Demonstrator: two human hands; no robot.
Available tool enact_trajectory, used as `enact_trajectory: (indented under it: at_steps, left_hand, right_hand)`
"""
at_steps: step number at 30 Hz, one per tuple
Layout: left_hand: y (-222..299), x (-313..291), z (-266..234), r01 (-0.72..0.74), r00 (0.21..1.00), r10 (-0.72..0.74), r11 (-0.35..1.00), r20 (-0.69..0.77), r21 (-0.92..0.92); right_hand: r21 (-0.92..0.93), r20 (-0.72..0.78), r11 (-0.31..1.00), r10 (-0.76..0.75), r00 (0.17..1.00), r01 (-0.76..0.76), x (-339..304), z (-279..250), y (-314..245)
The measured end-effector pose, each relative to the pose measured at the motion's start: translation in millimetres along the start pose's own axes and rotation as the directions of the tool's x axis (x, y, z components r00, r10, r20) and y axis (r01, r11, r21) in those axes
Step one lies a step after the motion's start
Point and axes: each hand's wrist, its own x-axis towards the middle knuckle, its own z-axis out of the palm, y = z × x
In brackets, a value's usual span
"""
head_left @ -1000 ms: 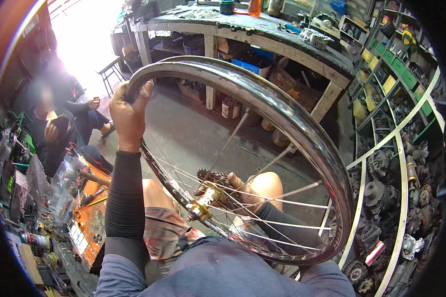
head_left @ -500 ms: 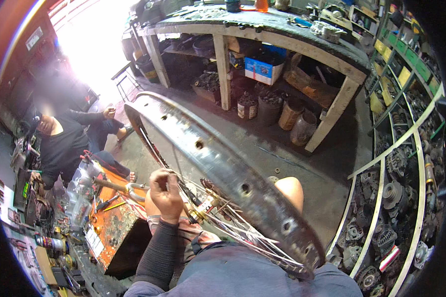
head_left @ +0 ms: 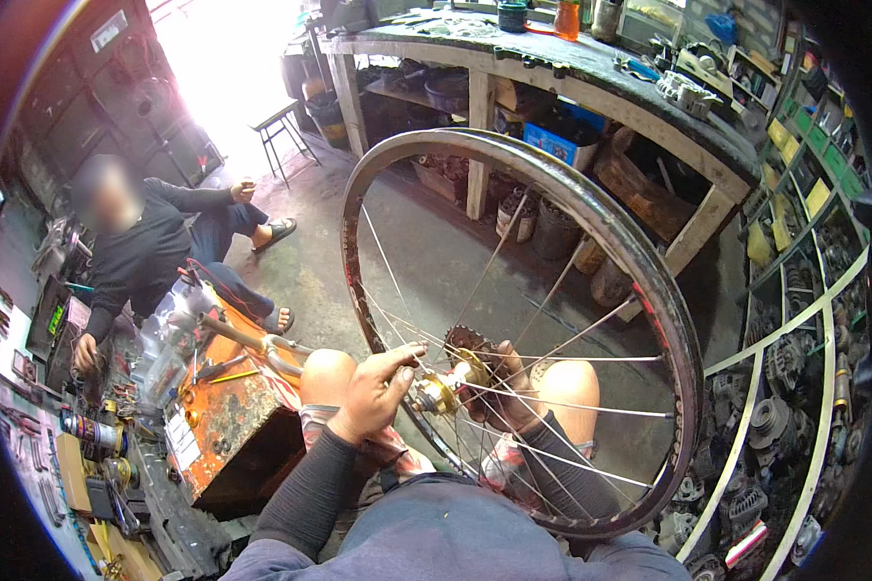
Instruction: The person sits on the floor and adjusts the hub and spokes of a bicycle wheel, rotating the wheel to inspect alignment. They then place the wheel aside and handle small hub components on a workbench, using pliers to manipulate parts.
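Note:
A bicycle wheel (head_left: 683, 290) stands tilted over my lap, its dark rim facing me and only part of its spokes (head_left: 591, 404) fitted. At its middle are a gold-coloured hub (head_left: 438, 395) and a dark toothed sprocket (head_left: 470, 344). My left hand (head_left: 373, 392) is at the hub's left side, thumb and fingers pinched together at a spoke; the fingertips' exact hold is hard to see. Reaching behind the spokes, my right hand (head_left: 513, 392) has its fingers curled round the hub by the sprocket. Spokes cross in front of it.
An orange, paint-worn box (head_left: 247, 436) with tools on it stands left of my knee. Beyond it sits another person (head_left: 155, 242). A long workbench (head_left: 552, 63) runs along the back, with containers beneath. Shelves (head_left: 794, 334) of metal parts line the right.
The wheel has swung from nearly edge-on to facing me, showing its spokes and hub. My right hand now shows at the hub. My left hand has shifted right; the whole view has turned slightly.

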Motion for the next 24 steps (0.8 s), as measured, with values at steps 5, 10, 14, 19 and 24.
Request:
enact_trajectory:
  at_steps: [5,10,14,19,24]
  left_hand:
    - [4,36,-24,0.308,0.876,-0.221,0.94,0.428,-0.145]
    - [23,61,-17,0.538,0.742,-0.471,0.843,0.476,-0.004]
    - [32,51,-18,0.588,0.759,-0.505,0.803,0.41,-0.099]
    - [29,37,2,0.527,0.839,-0.531,0.736,0.12,-0.426]
    - [-3,21,20,0.47,0.803,-0.59,0.712,-0.082,-0.522]
  right_hand:
    - [-0.01,0.012,1.0,-0.023,1.0,0.023,-3,1,0]
    - [0.002,0.038,1.0,-0.007,0.999,0.007,-4,3,2]
    - [-0.011,0.025,1.0,-0.011,1.0,0.012,-5,11,3]
    - [-0.061,0.073,0.998,-0.012,0.997,0.016,-3,4,0]
    - [-0.093,0.038,0.996,-0.007,0.999,0.01,2,14,4]
